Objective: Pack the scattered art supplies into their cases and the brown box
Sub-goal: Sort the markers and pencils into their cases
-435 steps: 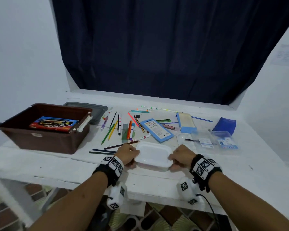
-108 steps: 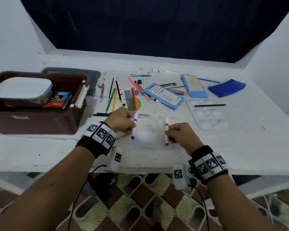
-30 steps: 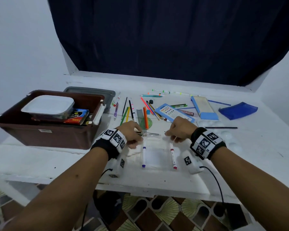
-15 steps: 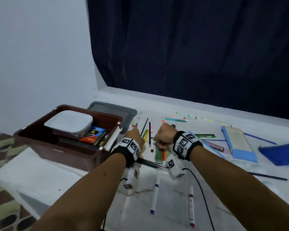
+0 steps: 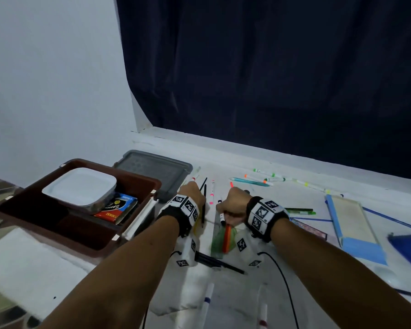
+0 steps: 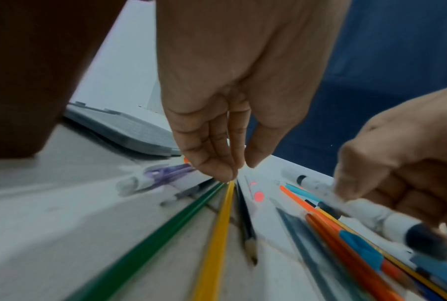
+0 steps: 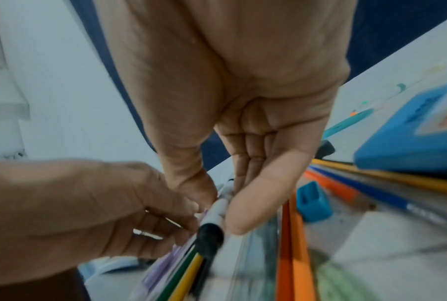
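Nearest on the white counter [image 5: 282, 193] lie two white markers [image 5: 208, 296], with a black pencil [image 5: 220, 263] just beyond them. The right hand [image 5: 233, 205] pinches a white black-capped marker [image 7: 213, 215] between thumb and curled fingers [image 7: 258, 195], above orange pencils [image 7: 292, 240]. The left hand [image 5: 192, 194] reaches down, its fingers [image 6: 212, 154] straight and close together, tips touching the far ends of a yellow pencil [image 6: 217, 234] and a green pencil [image 6: 160, 232]. To the left stands the brown box [image 5: 33, 217], holding a white container [image 5: 81, 186]; a grey lid [image 5: 157, 173] lies behind it. Farther right lie more markers and a blue case [image 5: 354, 229].
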